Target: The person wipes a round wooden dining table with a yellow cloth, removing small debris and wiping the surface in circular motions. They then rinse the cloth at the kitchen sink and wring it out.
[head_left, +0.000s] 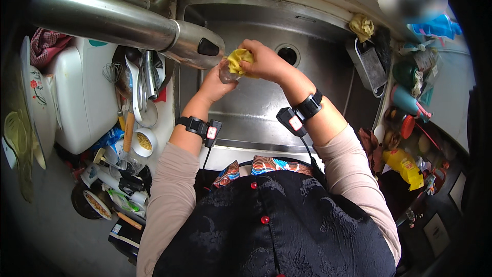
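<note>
Over the steel sink (302, 123), my left hand (216, 86) is closed around a small clear glass (226, 76), just below the faucet head. My right hand (266, 61) grips a yellow cloth (238, 60) and presses it against the glass's upper part. The cloth covers much of the glass, so its full shape is hidden. A thick steel faucet (118, 20) reaches in from the left, its end close above both hands. No running water can be made out.
A metal caddy (370, 66) stands at the sink's right side, with another yellow cloth (362, 26) by it. Left of the sink are a utensil holder with ladles (137, 79), a white bowl of grains (144, 142) and a white appliance (84, 97). Bottles and a yellow packet (405, 168) crowd the right counter.
</note>
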`<state>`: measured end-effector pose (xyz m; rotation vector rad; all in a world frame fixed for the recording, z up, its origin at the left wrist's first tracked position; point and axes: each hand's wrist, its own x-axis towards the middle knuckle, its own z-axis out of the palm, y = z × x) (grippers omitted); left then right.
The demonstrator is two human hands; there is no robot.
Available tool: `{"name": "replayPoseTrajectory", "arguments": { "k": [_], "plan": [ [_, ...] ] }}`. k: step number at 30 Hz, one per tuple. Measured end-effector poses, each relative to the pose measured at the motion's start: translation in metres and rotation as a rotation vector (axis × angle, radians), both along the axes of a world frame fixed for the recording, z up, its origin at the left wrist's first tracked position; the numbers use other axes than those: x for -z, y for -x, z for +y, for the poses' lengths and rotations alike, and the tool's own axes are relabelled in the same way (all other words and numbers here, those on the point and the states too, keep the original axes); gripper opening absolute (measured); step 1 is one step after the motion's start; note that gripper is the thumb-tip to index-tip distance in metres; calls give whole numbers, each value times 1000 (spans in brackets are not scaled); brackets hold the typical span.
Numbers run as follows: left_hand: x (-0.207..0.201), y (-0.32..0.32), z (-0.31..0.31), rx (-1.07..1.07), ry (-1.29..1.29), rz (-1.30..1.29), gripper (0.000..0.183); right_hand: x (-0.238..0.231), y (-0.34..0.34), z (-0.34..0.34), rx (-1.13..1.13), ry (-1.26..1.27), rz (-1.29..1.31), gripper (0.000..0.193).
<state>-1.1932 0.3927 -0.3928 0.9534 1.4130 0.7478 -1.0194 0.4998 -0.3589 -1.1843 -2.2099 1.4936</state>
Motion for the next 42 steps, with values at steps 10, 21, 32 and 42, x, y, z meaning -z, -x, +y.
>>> {"name": "replayPoseTrajectory", "arguments": {
  "k": [10, 21, 32, 42],
  "plan": [
    [8, 10, 0, -118, 15, -117, 69, -25, 0, 3, -277, -53, -7, 37],
    [3, 15, 8, -73, 69, -95, 73, -16, 10, 17, -187, 48, 100, 39],
    [4, 22, 10, 106, 59, -28, 69, -9, 15, 13, -205, -36, 34, 36],
    [15, 33, 0, 100, 128, -219, 68, -21, 1, 11, -478, -83, 157, 40]
  ]
}}
